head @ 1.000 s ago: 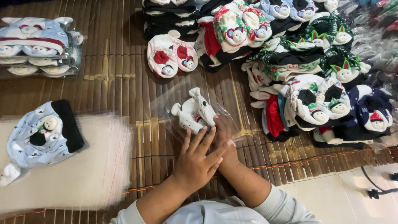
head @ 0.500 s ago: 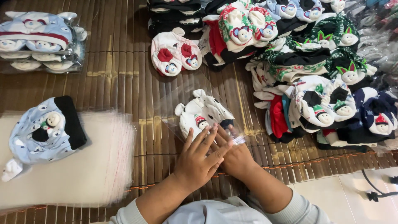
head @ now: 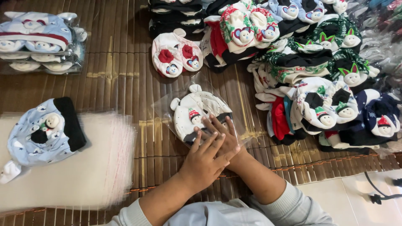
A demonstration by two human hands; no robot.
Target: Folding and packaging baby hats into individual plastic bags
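Note:
A white baby hat with small ears and a snowman figure (head: 193, 114) lies inside a clear plastic bag (head: 161, 109) on the bamboo mat. My right hand (head: 220, 127) rests flat on the hat's lower edge, fingers spread. Crossing over the back of it is my left hand (head: 205, 161), fingers apart and holding nothing. Both forearms come in from the bottom edge in pale grey sleeves.
A light blue hat with a black cuff (head: 44, 134) lies on a stack of clear bags (head: 96, 175) at the left. Bagged hats (head: 35, 39) are stacked at the top left. A red-and-white hat (head: 176, 56) and a big heap of loose hats (head: 318, 79) fill the top and right. A black cable (head: 379, 194) lies on white tiles.
The bag around the white hat has flattened. My right hand's fingers have slid forward onto the hat, with my left hand staying on top of it.

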